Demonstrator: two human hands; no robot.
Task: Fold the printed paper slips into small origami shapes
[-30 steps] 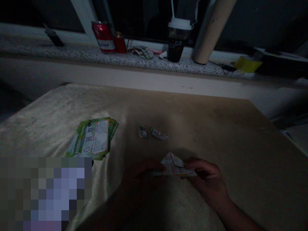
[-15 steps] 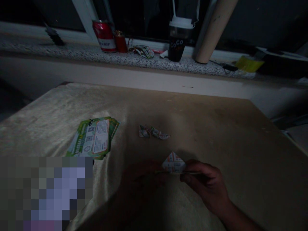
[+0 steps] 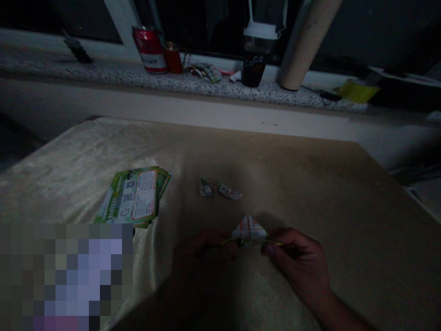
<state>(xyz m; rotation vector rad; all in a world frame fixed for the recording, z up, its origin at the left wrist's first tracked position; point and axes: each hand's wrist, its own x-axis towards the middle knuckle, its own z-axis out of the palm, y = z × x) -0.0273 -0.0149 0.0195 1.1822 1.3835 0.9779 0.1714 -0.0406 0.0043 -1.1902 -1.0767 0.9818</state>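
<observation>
A folded printed paper (image 3: 251, 229), with a pointed triangular top, is held up between my two hands. My left hand (image 3: 203, 250), dark in shadow, pinches its left end. My right hand (image 3: 301, 257) grips the right end between thumb and fingers. Just beyond it on the table lie two small folded paper pieces, one squarish (image 3: 207, 188) and one longer (image 3: 230, 191). To the left rests a stack of green printed flyers (image 3: 132, 197).
The cloth-covered table (image 3: 327, 197) reaches a stone windowsill (image 3: 113, 76). On the sill stand a red can (image 3: 150, 50), an orange lighter-like item (image 3: 173, 58), a lidded CoCo cup (image 3: 254, 62) and a cardboard tube (image 3: 306, 46). A pixelated patch covers the lower left.
The folded paper has tilted slightly, its lower edge now showing some green and dark print. Both hands have shifted a little upward in the picture. The loose pieces and flyers stay put.
</observation>
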